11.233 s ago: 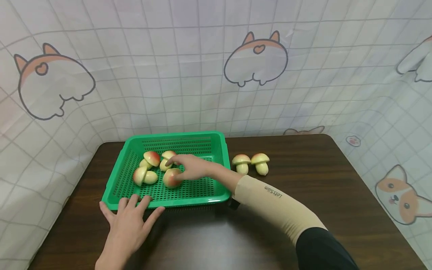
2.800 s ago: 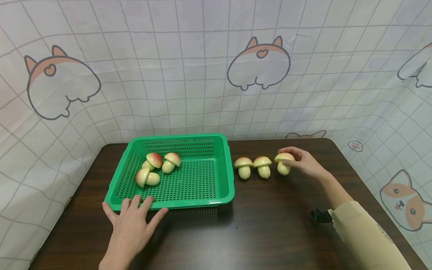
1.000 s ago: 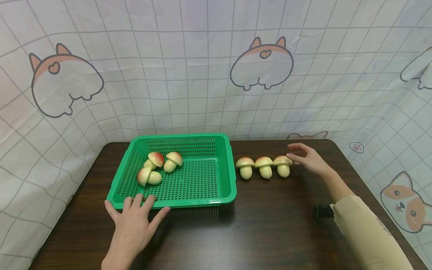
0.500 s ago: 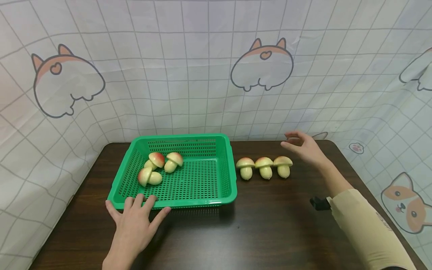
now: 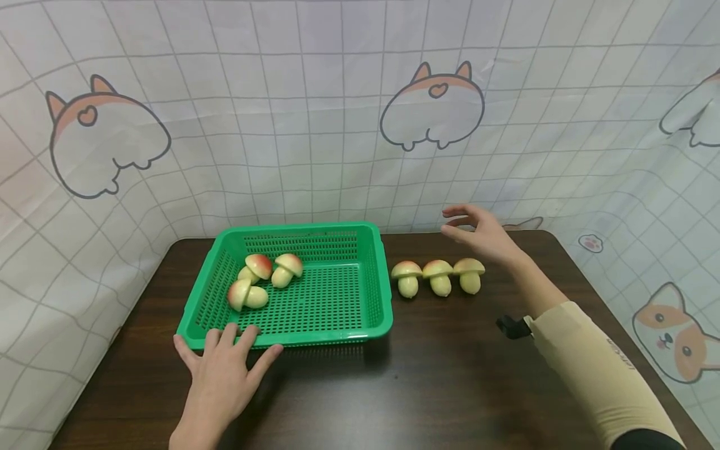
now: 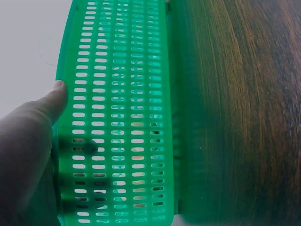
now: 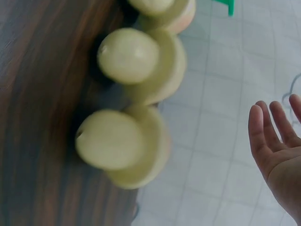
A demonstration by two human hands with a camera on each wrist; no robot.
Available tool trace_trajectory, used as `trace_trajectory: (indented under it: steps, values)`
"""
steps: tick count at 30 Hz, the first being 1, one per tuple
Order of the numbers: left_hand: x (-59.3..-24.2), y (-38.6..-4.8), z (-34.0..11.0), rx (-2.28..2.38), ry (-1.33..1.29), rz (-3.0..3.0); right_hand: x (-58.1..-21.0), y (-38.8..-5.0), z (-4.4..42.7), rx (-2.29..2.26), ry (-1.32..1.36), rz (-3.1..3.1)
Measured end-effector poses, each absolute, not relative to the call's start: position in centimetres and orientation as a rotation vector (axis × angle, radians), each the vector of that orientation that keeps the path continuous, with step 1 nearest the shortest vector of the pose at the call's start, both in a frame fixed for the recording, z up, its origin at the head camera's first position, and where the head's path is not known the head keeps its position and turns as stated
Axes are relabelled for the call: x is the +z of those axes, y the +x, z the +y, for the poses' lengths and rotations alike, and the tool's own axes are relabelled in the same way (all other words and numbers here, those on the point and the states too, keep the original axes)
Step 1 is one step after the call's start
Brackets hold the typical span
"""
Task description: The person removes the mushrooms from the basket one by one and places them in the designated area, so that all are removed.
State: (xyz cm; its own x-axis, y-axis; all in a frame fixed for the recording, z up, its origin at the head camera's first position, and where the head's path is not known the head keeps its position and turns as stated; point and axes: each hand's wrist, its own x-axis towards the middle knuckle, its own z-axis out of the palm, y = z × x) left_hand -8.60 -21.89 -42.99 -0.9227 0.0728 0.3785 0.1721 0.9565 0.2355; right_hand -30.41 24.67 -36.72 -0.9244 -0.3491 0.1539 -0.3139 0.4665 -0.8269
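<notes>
A green basket (image 5: pixel 315 339) holds three toy mushrooms, one of them upright-capped (image 5: pixel 287 270), grouped at its left side. My left hand (image 5: pixel 219 381) rests on the basket's front rim with fingers spread; in the left wrist view its thumb (image 6: pixel 44 106) touches the rim of the basket (image 6: pixel 108 70). Three more mushrooms stand in a row right of the basket: a left one (image 5: pixel 407 279), a middle one (image 5: pixel 439 277) and a right one (image 5: pixel 469 275). Above and behind that row hovers my right hand (image 5: pixel 484 236), fingers relaxed and holding nothing. The right wrist view shows the hand (image 7: pixel 282 155) apart from the mushrooms (image 7: pixel 113 141).
The dark wooden table (image 5: pixel 427 387) extends in front of the basket and to the right of the row. A white gridded curtain (image 5: pixel 315 125) with corgi drawings hangs behind the table and along both sides.
The right hand brought a mushroom out of the basket, stood it at the row's right end, let go, and has since lifted and moved left. The left hand stays on the rim.
</notes>
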Motion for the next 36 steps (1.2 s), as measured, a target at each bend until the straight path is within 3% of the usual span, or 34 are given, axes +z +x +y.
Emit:
trace_trajectory:
  steps: [36]
  values:
    - [-43.0,-8.7,-21.7,-0.394,-0.183,-2.739,-32.4,-32.0,9.0,-1.322,-1.048,2.443]
